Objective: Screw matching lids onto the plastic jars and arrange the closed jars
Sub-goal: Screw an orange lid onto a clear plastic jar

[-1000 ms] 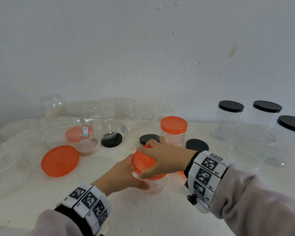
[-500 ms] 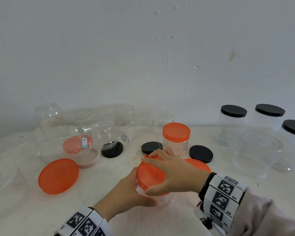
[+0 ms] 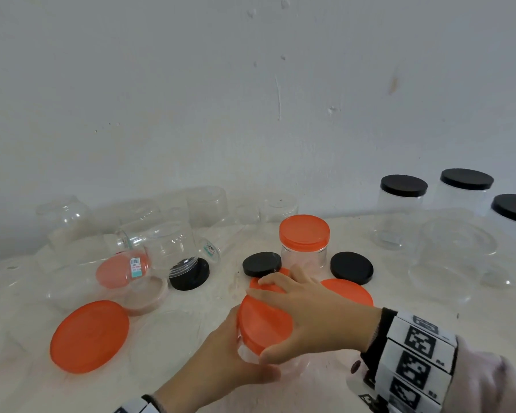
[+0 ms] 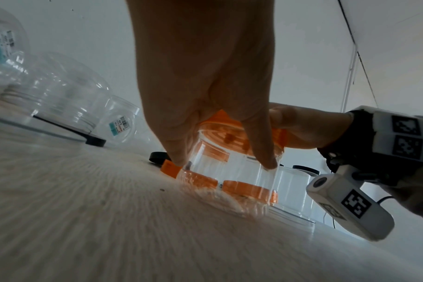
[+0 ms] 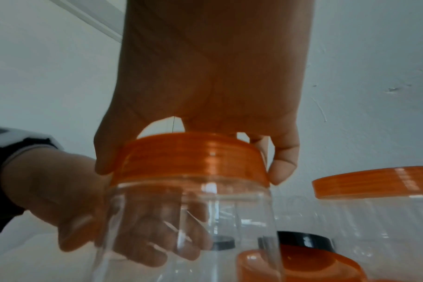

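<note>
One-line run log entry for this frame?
step: screwing lid | left hand: holds clear jar | right hand: grips orange lid | jar: on table

Soft, even daylight fills my head view, shadows faint; edges bow toward three and nine o'clock. My wrist views are dimmer, grainy, blurred toward six o'clock.

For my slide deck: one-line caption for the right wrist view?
Right hand grips an orange screw lid atop a clear plastic jar held by the left hand.
</note>
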